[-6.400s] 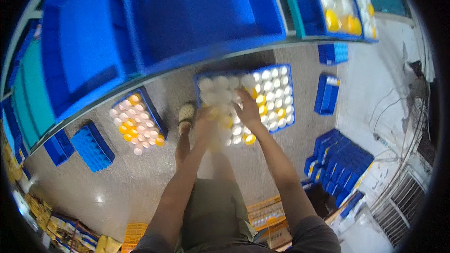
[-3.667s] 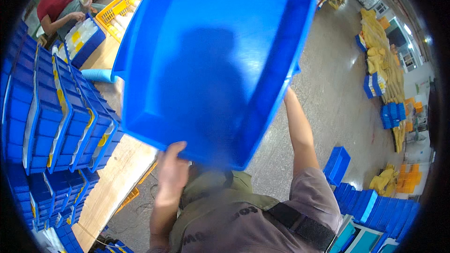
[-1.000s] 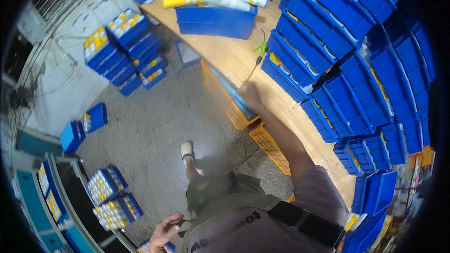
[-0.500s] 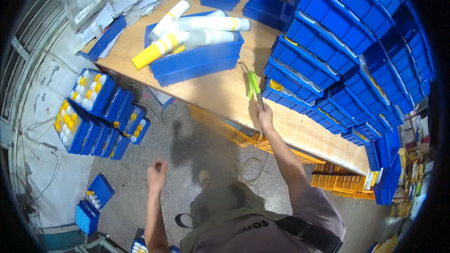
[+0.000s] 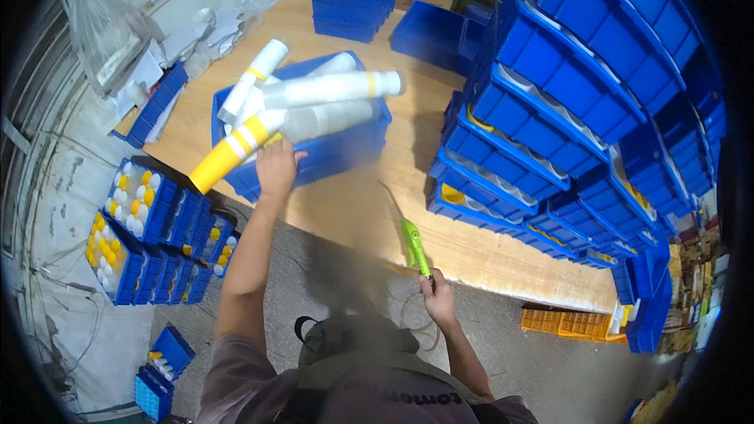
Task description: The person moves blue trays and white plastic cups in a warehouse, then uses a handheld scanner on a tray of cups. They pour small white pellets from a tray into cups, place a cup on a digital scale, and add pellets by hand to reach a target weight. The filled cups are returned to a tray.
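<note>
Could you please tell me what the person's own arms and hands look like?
The left hand and right hand are both bare, with no gloves, and no watch or band shows. The forearms are uncovered too, below short, loose sleeves in a dull grey-brown.

Tabletop (image 5: 518, 268) brightly lit; hazy blur low centre; edges bowed, corners black.

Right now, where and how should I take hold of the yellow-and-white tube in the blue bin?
Probably by its yellow end, from the near left: the yellow-and-white tube slants out past the rim of the blue bin, leaving that end exposed, while the other tubes crowd its far end.
</note>
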Action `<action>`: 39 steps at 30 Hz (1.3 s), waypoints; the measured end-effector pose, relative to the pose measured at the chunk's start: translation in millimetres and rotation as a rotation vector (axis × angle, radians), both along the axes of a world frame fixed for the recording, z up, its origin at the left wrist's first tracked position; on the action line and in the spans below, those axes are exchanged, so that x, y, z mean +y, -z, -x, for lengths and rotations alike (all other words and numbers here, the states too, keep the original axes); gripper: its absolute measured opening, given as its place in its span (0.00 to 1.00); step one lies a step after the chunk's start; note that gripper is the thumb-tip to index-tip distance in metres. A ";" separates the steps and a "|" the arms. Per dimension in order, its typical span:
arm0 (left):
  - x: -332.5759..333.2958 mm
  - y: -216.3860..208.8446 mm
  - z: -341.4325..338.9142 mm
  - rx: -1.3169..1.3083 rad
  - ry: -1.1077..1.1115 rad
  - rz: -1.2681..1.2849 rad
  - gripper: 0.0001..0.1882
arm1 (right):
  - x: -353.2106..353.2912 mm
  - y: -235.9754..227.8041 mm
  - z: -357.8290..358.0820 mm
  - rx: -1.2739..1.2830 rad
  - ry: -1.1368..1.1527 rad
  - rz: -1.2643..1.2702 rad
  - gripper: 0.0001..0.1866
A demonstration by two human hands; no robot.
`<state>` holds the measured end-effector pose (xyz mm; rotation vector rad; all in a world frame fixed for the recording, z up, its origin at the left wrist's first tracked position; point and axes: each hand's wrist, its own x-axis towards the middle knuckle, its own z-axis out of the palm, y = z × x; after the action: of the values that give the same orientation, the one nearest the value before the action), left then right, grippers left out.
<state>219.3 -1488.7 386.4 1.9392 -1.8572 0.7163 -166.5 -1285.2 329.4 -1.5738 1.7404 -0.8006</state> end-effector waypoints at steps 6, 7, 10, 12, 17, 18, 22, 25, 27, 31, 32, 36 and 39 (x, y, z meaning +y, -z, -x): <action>-8.9 4.9 -11.0 -0.029 -0.036 0.019 0.21 | -101.8 16.4 -58.4 -0.065 -0.056 -0.064 0.11; -14.8 4.5 -14.8 -0.035 -0.071 0.011 0.21 | -113.6 15.4 -70.2 -0.048 -0.078 -0.056 0.11; -34.6 6.4 -36.2 -0.050 -0.145 0.055 0.21 | -135.7 6.0 -95.5 -0.027 -0.130 -0.026 0.11; -47.8 7.1 -67.1 -0.069 -0.224 0.020 0.20 | -142.6 -2.8 -105.7 -0.014 -0.166 -0.013 0.12; -87.9 8.5 -170.3 -0.124 -0.351 0.002 0.22 | -139.3 -21.5 -114.8 -0.080 -0.244 -0.016 0.12; -96.9 8.4 -192.1 -0.134 -0.370 0.025 0.22 | -138.0 -22.8 -116.4 -0.064 -0.220 -0.039 0.12; -131.0 13.0 -259.6 -0.180 -0.487 0.035 0.23 | -132.9 -19.5 -121.7 0.006 -0.127 -0.108 0.12; -147.5 16.2 -301.2 -0.221 -0.517 0.095 0.22 | -129.3 -15.5 -127.8 0.087 -0.060 -0.148 0.10; -160.6 20.1 -324.7 -0.229 -0.539 0.128 0.21 | -125.3 -16.3 -133.0 0.205 -0.023 -0.233 0.10; -193.2 29.3 -358.2 -0.314 -0.691 0.143 0.22 | -107.8 -33.2 -144.4 0.179 -0.007 0.007 0.10; -200.5 28.9 -364.6 -0.285 -0.705 0.114 0.22 | -100.3 -42.0 -144.0 0.138 0.042 -0.192 0.14; -207.0 27.5 -340.8 -0.098 -0.676 -0.038 0.26 | -67.4 -74.6 -137.5 0.281 0.175 -0.108 0.19; -191.0 30.9 -233.4 0.257 -0.236 0.250 0.27 | -46.0 -92.3 -121.3 0.485 0.308 -0.299 0.18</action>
<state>452.7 -1679.8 355.5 1.9956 -1.3374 0.6926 -45.2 -1331.2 421.7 -1.3849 2.3652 -0.2756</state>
